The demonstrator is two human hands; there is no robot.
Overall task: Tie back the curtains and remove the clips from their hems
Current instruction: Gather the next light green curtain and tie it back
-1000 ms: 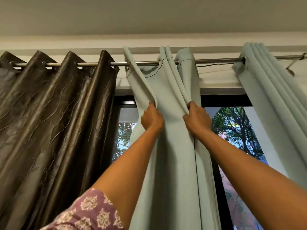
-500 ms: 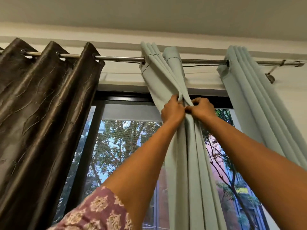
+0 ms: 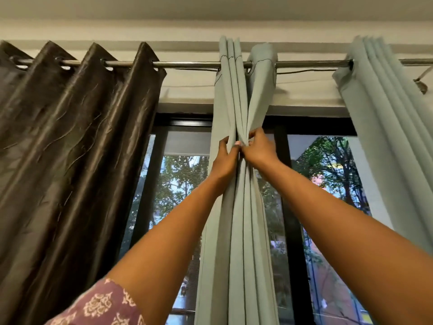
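**Entry: middle curtain panel gathered, both hands on the pleats**

I have both arms raised to the pale green curtain (image 3: pixel 236 207), the middle panel, which hangs from the metal rod (image 3: pixel 187 64) between the dark brown curtain (image 3: pixel 70 137) and a second pale green panel (image 3: pixel 384 137) bunched at the right end. My left hand (image 3: pixel 226 156) is curled round the left side of the gathered folds; my right hand (image 3: pixel 259 148) pinches the folds from the right. The two hands touch, well above the hem and a little below the rod.

A small pale pink thing (image 3: pixel 237 143) shows between the fingertips. A clip or a fingernail: I cannot tell.

Handling, as I judge it: the cloth is soft and light, with no stiffness of its own. It falls in loose vertical pleats and will slump open wherever it is not held, so the grip should go round the whole bundle, not one fold. The weave looks matte, not slippery.

No tie-back is in view. The hem is out of frame below. Window frame (image 3: pixel 290 207) and trees show behind the panel.
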